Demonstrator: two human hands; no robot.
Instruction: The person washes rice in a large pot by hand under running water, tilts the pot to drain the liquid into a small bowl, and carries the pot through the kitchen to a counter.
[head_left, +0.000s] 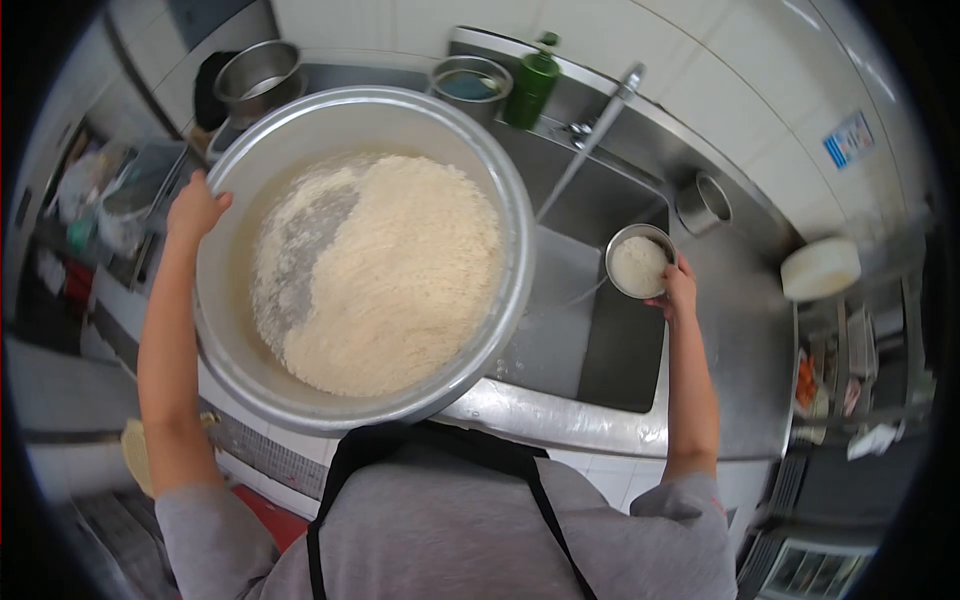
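Note:
A large metal basin (pixel 515 330) full of pale, wet-looking rice (pixel 410 270) fills the left of the view, tilted a little, with cloudy water along one side of the grains. My left hand (pixel 197 208) grips its rim at the far left, fingers hidden behind the wall. Over the right part of the sink (pixel 625 370), my right hand (pixel 679 288) holds a small metal bowl (pixel 612 262) by its right side. Rice (pixel 640 265) lies inside this bowl, and a thin trickle seems to run from its lower left edge.
A tap (pixel 610 110) reaches over the sink from the back. Beside it stand a green pump bottle (pixel 533 88) and a metal pot (pixel 470 82). Another pot (pixel 260 82) sits at the back left. A metal cup (pixel 704 203) and a whitish round container (pixel 820 270) are at right.

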